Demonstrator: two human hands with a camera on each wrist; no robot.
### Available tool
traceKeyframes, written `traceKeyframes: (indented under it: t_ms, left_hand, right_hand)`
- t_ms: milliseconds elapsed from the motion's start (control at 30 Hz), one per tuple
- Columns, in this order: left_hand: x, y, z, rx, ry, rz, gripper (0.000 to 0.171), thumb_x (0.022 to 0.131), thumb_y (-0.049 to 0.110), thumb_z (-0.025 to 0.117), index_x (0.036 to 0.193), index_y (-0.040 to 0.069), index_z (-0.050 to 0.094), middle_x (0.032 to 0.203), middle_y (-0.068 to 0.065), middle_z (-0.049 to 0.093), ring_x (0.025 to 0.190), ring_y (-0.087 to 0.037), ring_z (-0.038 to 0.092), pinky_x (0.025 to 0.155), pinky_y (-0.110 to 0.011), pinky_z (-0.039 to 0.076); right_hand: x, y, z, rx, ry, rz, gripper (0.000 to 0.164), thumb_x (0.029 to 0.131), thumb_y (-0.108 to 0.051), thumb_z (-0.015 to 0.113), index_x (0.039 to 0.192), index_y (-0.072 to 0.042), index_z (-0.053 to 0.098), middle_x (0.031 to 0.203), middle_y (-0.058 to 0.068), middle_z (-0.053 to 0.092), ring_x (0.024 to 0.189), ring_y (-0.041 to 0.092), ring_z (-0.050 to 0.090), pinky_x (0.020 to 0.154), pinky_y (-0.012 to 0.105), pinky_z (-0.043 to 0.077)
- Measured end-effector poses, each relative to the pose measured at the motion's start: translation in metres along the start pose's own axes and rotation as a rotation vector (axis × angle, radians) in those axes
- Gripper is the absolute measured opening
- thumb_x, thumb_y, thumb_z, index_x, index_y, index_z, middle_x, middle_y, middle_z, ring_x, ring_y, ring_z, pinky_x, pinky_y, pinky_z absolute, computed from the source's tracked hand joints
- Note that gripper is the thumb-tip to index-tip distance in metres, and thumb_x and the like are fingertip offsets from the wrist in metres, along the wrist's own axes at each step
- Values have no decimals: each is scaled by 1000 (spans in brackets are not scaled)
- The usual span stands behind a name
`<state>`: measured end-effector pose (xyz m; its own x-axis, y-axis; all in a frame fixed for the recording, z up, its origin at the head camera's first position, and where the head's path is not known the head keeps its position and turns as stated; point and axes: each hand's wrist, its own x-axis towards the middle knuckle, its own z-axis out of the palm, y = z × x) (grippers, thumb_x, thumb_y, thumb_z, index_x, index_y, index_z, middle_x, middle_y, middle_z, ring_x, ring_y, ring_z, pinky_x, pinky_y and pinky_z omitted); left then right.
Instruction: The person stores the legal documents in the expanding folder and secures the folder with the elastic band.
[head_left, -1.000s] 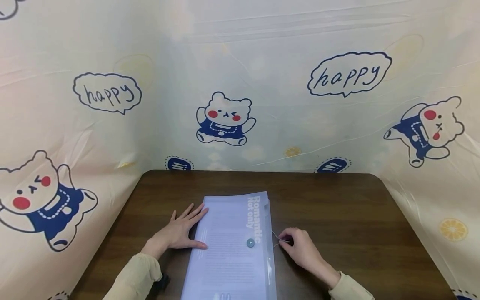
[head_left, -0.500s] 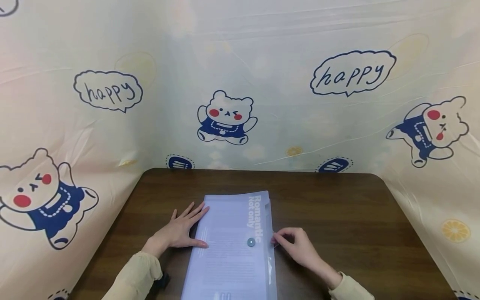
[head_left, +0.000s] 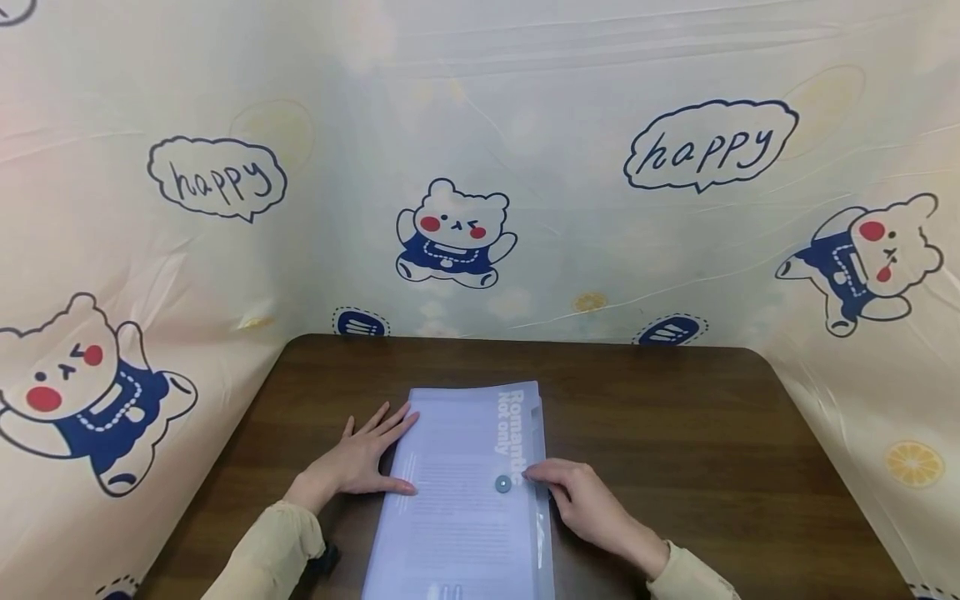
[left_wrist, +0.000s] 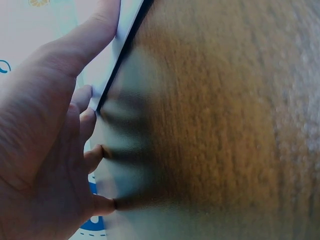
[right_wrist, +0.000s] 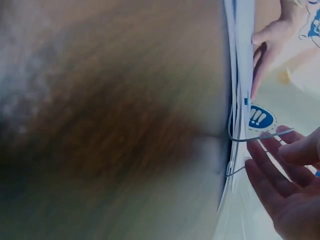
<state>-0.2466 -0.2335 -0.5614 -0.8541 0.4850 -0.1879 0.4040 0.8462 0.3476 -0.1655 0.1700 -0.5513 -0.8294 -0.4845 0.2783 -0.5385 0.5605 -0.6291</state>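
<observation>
A light purple plastic document folder (head_left: 457, 517) with "Romantic Not only" printed on it lies on the wooden table. Near its right edge sits a round teal button (head_left: 503, 483). My left hand (head_left: 352, 467) is spread, its thumb and fingertips resting on the folder's left side. At the right edge my right hand (head_left: 588, 500) reaches over the cover, fingertips close to the button. A thin grey elastic cord (right_wrist: 250, 140) loops from the folder's edge, and my right thumb and fingers pinch it in the right wrist view.
The dark wooden table (head_left: 675, 417) stretches to both sides and behind the folder. A cloth (head_left: 562, 167) printed with bears and "happy" bubbles hangs around its back and sides. Something small and dark (head_left: 327, 558) shows under the left cuff.
My right hand has moved left with the cord, from beside the folder to over its right edge near the button. The left hand and the folder stay put.
</observation>
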Motion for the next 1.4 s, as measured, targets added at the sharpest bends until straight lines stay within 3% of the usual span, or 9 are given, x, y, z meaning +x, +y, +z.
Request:
traceKeyframes:
  t_ms: [233, 367, 700, 1000, 1233, 1400]
  left_hand:
    - [-1, 1, -1, -12, -3, -5, 126, 78, 78, 85, 176, 21, 29, 186, -10, 19, 170, -50, 15, 120, -93, 9]
    - [-1, 1, -1, -11, -3, -6, 126, 78, 78, 85, 176, 21, 28, 186, -10, 19, 170, -50, 15, 120, -93, 9]
    - [0, 2, -1, -5, 0, -5, 126, 78, 78, 84, 176, 21, 29, 186, -10, 19, 170, -51, 15, 119, -93, 9]
    - [0, 3, -1, -15, -3, -7, 126, 78, 78, 85, 176, 21, 29, 186, -10, 19, 170, -51, 15, 120, -93, 8]
    - [0, 3, -1, -15, -4, -13, 125, 79, 77, 85, 176, 21, 29, 186, -11, 19, 170, -51, 15, 119, -94, 7]
    - [0, 3, -1, -14, -5, -10, 125, 79, 77, 84, 176, 21, 28, 186, -11, 18, 169, -52, 15, 119, -94, 7]
  right_hand:
    - [8, 3, 8, -209, 15, -108, 27, 93, 8, 79, 116, -5, 85, 117, 7, 84, 108, 21, 79, 93, 39, 67]
    - [12, 5, 10, -273, 27, -145, 26, 91, 1, 86, 117, -6, 85, 119, 7, 82, 107, 20, 79, 92, 38, 67]
    - [23, 1, 15, -455, 1, -237, 26, 92, -13, 90, 117, -8, 85, 120, 7, 80, 111, 19, 77, 95, 35, 66]
    - [30, -4, 23, -538, -46, -187, 20, 94, -19, 88, 112, -12, 83, 117, 4, 77, 109, 19, 73, 96, 37, 64]
    - [35, -11, 28, -591, 21, -234, 15, 92, -12, 89, 104, -9, 82, 110, 5, 78, 104, 20, 72, 93, 36, 64]
    - [42, -20, 29, -658, -10, -239, 12, 92, -13, 89, 101, -9, 83, 105, 5, 76, 98, 19, 70, 89, 34, 63]
